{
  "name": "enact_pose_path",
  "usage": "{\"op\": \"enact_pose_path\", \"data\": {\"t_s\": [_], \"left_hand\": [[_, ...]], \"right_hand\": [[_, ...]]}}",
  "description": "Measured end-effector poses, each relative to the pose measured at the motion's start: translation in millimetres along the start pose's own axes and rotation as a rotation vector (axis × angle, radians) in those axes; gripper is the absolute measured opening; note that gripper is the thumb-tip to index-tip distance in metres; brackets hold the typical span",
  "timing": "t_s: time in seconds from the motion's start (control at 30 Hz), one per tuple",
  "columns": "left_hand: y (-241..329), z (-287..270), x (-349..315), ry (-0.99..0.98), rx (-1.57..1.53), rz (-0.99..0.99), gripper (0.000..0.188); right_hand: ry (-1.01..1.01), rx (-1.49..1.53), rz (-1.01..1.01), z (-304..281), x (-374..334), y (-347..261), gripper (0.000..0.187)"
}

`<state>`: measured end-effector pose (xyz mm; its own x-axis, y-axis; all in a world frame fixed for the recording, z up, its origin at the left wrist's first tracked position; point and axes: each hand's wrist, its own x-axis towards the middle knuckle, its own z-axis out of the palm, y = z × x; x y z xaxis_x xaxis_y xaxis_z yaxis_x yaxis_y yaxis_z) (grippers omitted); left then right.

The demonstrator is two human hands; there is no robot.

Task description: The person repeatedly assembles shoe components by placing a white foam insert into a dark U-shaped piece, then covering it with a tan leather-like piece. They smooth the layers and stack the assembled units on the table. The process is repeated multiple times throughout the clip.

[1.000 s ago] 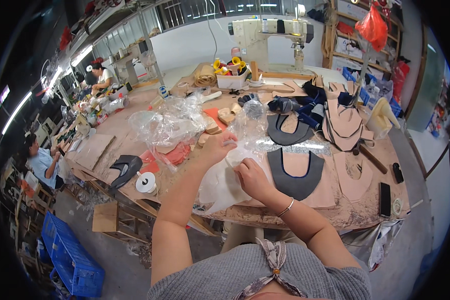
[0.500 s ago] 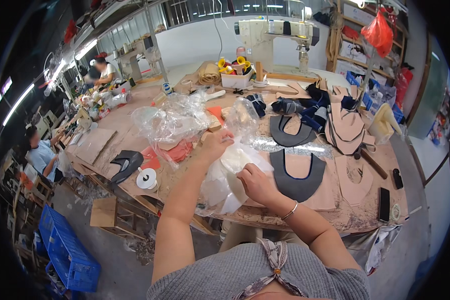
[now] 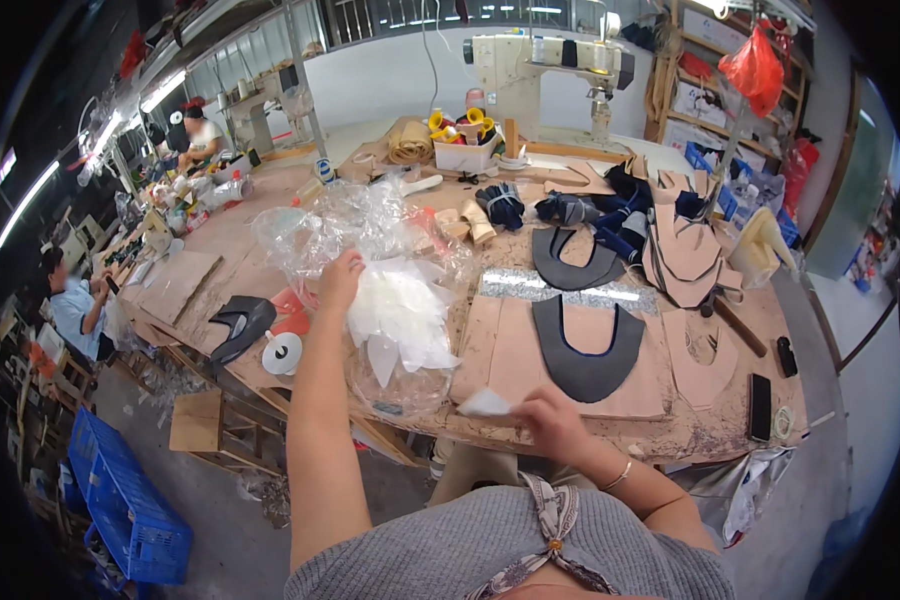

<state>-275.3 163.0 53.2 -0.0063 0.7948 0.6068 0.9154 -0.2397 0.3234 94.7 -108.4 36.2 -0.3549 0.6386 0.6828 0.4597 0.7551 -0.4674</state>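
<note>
A small white sheet piece [image 3: 485, 403] is pinched in my right hand [image 3: 557, 424], close to the table's front edge. My left hand [image 3: 342, 280] is closed at the edge of a clear plastic bag [image 3: 300, 240], beside a loose pile of thin white pieces [image 3: 400, 315]. The pile lies spread over the crumpled plastic. To the right, a dark grey U-shaped piece [image 3: 580, 375] with a blue inner edge rests on beige sheets [image 3: 515, 350]. A second dark U-shaped piece [image 3: 560, 270] lies behind it.
A hammer [image 3: 740, 327], a black flat object [image 3: 760, 407] and stacked beige cut pieces [image 3: 680, 250] lie on the right. A white spool [image 3: 282, 353] and a dark curved piece [image 3: 240, 328] are left. A sewing machine [image 3: 510, 85] stands behind. Two people sit far left.
My right hand has moved down and right, away from the pile, with a white piece. My left hand has shifted left onto the bag's edge, and the white pieces now lie uncovered.
</note>
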Motion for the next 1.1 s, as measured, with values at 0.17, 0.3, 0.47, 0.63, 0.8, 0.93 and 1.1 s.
{"op": "enact_pose_path", "data": {"t_s": [0.17,0.3,0.47,0.63,0.8,0.93,1.1], "left_hand": [[72,-5,-30,0.42,0.37,0.163,0.046],[185,-5,-103,-1.114,-1.327,-0.161,0.051],[283,10,-189,-1.586,-2.322,-0.617,0.07],[294,37,-207,-1.188,-2.098,-0.615,0.032],[301,25,-205,-0.713,-1.411,-0.149,0.033],[296,28,-208,-0.866,-1.357,-0.246,0.028],[299,13,-202,-0.909,-1.365,-0.301,0.026]], "right_hand": [[0.206,0.151,0.251,-59,9,18,0.011],[0.339,0.669,0.328,-71,11,28,0.009],[0.267,0.31,0.172,-85,-6,39,0.013],[0.263,0.093,0.301,-95,-37,39,0.017],[0.34,0.638,0.663,-77,-68,53,0.009],[0.45,0.961,0.786,-74,-67,48,0.012],[0.442,0.819,0.771,-75,-61,47,0.013]]}}
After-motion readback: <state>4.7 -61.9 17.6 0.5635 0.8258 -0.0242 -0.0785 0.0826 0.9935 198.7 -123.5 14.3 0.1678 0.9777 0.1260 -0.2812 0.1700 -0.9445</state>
